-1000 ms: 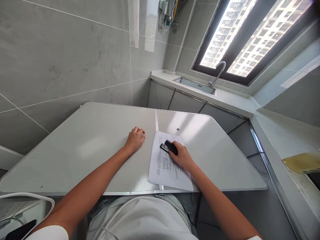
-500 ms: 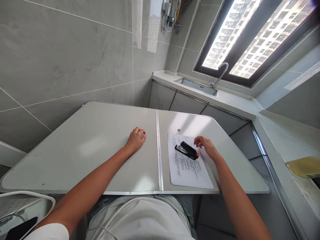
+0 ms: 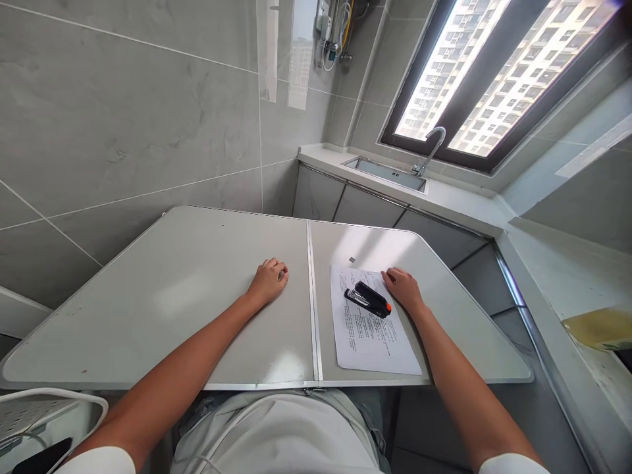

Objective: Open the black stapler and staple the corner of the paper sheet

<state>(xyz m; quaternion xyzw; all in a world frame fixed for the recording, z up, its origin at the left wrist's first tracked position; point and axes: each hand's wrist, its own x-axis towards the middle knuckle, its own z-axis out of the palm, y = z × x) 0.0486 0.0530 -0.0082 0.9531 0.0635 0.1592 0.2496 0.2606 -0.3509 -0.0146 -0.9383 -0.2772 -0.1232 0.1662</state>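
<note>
A printed sheet of paper [image 3: 368, 329] lies on the right half of the white folding table [image 3: 178, 296]. A black stapler [image 3: 368, 299] with an orange end rests on the sheet's upper part. My right hand [image 3: 403, 288] lies on the table just right of the stapler, fingers loosely curled at the paper's top right corner, holding nothing. My left hand [image 3: 269, 280] rests on the table left of the centre seam, fingers curled under, with nothing in it.
A small strip of staples [image 3: 351, 260] lies above the paper. Behind the table are a counter with a sink [image 3: 388, 172] and a tap [image 3: 430, 148] under a window. A yellowish object [image 3: 597, 327] sits on the right counter. A white rack [image 3: 44, 415] is at the lower left.
My right hand slid the paper and stapler to the right across the seam, let go of the stapler, and now rests beside it. My left hand has stayed put.
</note>
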